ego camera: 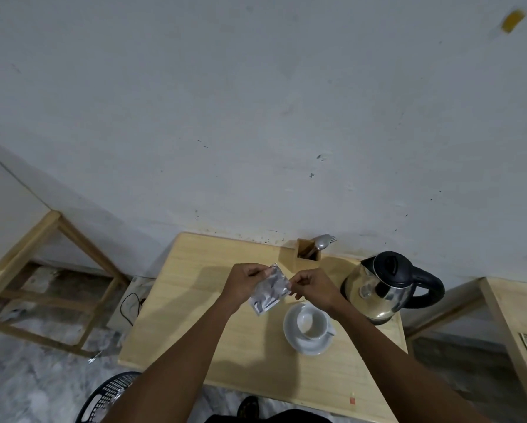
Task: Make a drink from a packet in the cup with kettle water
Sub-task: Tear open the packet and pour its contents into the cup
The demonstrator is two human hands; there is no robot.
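both hands meet in the middle of the frame, above the wooden table (225,340). the left hand (244,283) pinches the upper left corner of the silver packet (268,290) between thumb and fingers; the right hand (312,287) pinches its right edge the same way. the packet hangs tilted between them, clear of the table. whether it is already torn open cannot be told.

the white cup (311,323) stands on its saucer (308,346) just below and right of the packet, under the right wrist, looking empty. the steel kettle (387,288) sits right of centre, lid shut, near the cup. a wooden cutlery holder (305,257) stands at the table's far edge.

the likely trouble is the tear itself. the packet is held left of the cup, not over it, so a sharp pull could split the foil wide and throw powder onto the table. a tear that runs crooked could also leave a ragged mouth that pours badly. the right forearm passes close over the cup, and a jerk at the moment of tearing could knock it on its saucer.
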